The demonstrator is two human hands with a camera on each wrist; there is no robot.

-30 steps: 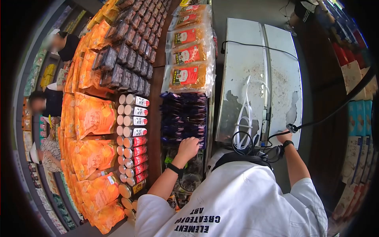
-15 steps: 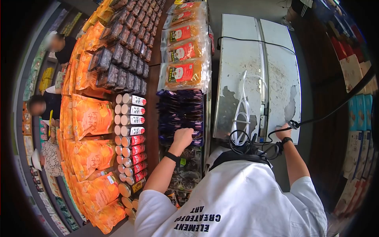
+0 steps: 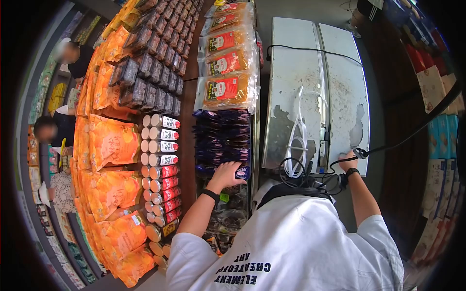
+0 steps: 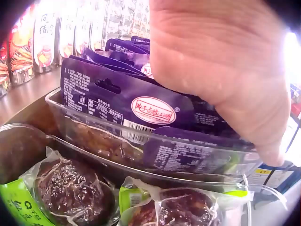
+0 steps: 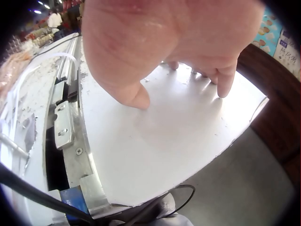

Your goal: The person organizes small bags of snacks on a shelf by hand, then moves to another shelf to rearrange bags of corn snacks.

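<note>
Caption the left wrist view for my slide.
Left hand at purple packets in a clear bin, sealed bags alongside.

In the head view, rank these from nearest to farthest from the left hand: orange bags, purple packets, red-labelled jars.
1. Purple packets, right at the left hand.
2. Red-labelled jars, left of the hand.
3. Orange bags, farther left, beyond the jars.

Just left of the left hand's [image 4: 214,59] fingers [image 4: 271,151], purple packets [image 4: 101,89] stood in a clear tray [image 4: 60,113]. Lower than the fingers lay dark wrapped food [image 4: 73,193]; well to their left stood printed canisters [image 4: 44,40].
</note>
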